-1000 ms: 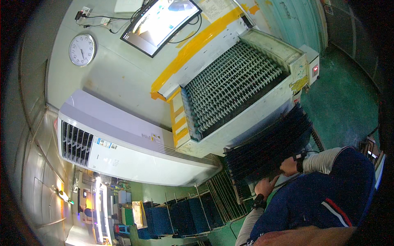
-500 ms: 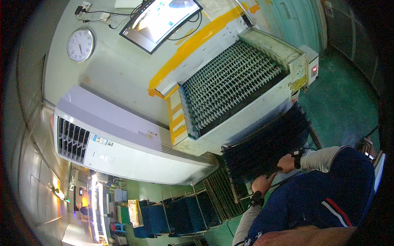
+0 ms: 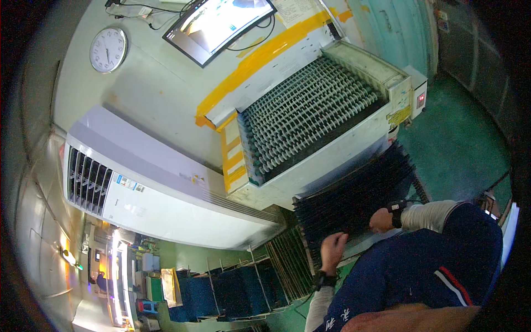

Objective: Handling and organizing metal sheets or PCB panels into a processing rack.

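Note:
A wide rack of dark, thin upright rows (image 3: 354, 193), like bristles or closely set panels, stands in front of me. My right hand (image 3: 381, 220) is closed at its near edge; what the fingers hold, if anything, is hidden. To the left, my left hand (image 3: 333, 250) is beside the rack's near left corner, fingers curled in; I cannot make out anything in them. Beyond the rack is a pale machine (image 3: 315, 166) with an open bed of many small rollers (image 3: 310, 116).
A white air conditioner (image 3: 166, 205) stands at left, beside the machine. Several dark blue racks (image 3: 227, 293) line the lower left. Above the machine hang a screen (image 3: 221, 25) and a round clock (image 3: 108, 50). Green floor (image 3: 459, 138) lies to the right.
My left hand has moved left, away from my right hand, and its thumb no longer points toward it. My right hand stays at the rack's near edge. The view has shifted slightly.

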Tool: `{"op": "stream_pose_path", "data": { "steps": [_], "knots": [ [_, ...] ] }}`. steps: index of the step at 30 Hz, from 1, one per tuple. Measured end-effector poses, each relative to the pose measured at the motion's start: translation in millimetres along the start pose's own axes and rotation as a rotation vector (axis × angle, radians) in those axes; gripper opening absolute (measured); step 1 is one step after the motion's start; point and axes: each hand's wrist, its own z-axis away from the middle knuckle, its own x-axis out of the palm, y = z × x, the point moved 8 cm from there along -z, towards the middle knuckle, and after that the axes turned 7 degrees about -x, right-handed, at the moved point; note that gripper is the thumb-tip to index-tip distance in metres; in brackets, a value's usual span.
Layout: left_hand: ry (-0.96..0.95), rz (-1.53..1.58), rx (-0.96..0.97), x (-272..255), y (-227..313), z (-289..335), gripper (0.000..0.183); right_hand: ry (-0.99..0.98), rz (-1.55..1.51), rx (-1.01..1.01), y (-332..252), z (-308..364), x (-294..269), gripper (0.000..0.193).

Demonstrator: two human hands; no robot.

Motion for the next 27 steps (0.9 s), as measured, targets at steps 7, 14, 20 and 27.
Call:
{"op": "stream_pose_path", "data": {
  "steps": [7,14,20,27],
  "knots": [
    [0.893,0.319,-0.333,-124.3,-144.4,58.3,0.022,0.101,0.167,0.06,-25.3,3.6,-57.5,0.017],
    [0.83,0.374,-0.503,-83.3,-313.4,95.9,0.027,0.397,0.196,-0.005,-77.5,43.9,-220.8,0.024],
    [0.566,0.447,-0.61,3.8,-290.1,67.7,0.04,0.833,-0.268,0.347,-4.2,113.1,-296.9,0.031],
    [0.406,0.151,-0.491,2.0,-266.8,54.5,0.041,1.283,-1.518,0.055,20.0,79.9,-302.2,0.034]
  ]
}}
